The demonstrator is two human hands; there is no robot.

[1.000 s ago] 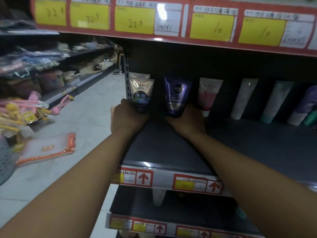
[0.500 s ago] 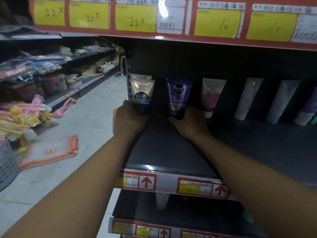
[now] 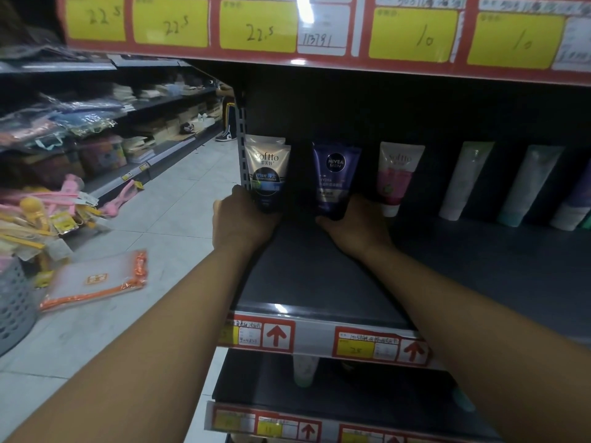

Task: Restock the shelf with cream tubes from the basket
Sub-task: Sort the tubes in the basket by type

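The dark shelf [image 3: 319, 282] in front of me runs wide to my right, with a red strip of yellow price tags [image 3: 259, 25] on the shelf edge above it and red arrow labels [image 3: 276, 335] along its own front lip. To my left the tiled floor [image 3: 179, 212] runs along the aisle, and a grey basket [image 3: 14, 308] shows at the left edge with an orange-trimmed pouch [image 3: 96, 281] just beside it. At the back of the shelf a row of tubes stands cap down and upright: a pale green tube [image 3: 465, 179], a teal tube [image 3: 531, 183], and a pink and white tube [image 3: 398, 175] nearer me. My right hand [image 3: 355, 228] reaches deep onto the shelf, fingers curled round the bottom of the blue cream tube [image 3: 334, 179], which stands upright at the back. My left hand [image 3: 240, 220] holds the foot of the beige cream tube [image 3: 268, 174] at the far left end of the shelf, beside the slotted upright post [image 3: 242, 145]; a second beige tube sits right behind it
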